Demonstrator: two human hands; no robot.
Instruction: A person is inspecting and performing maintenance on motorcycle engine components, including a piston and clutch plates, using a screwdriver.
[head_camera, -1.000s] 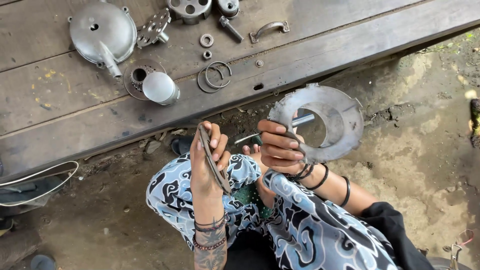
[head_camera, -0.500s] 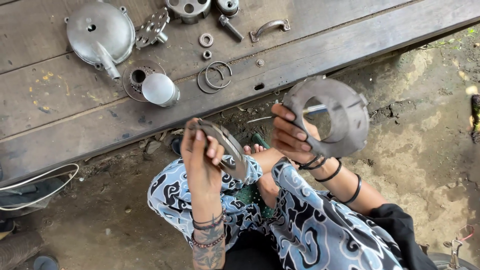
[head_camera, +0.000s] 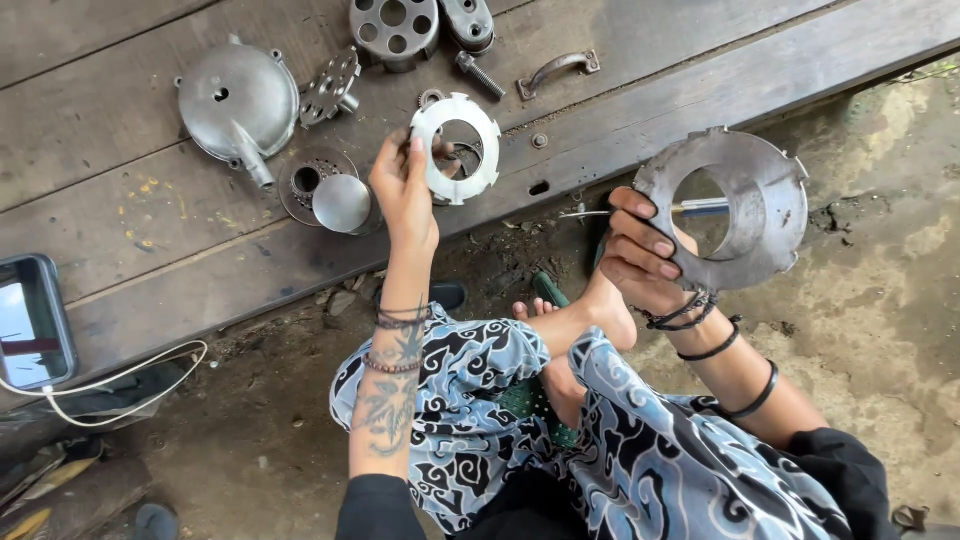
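My left hand reaches out over the wooden platform and pinches a flat pale metal ring plate with notched edges by its left rim. My right hand grips a larger round grey metal plate with a wide centre hole and tabs around its rim, held over the dirt ground. A thin metal rod shows through that hole. Both forearms carry bracelets and my legs wear blue patterned trousers.
On the platform lie a domed metal cover, a perforated disc with a shiny cup, a toothed part, a drilled hub, a bolt and a handle bracket. A phone with white cable lies left.
My left hand has stretched from my lap out over the platform, with the thin plate now seen flat-on. My right hand has lifted its large plate slightly up and to the right.
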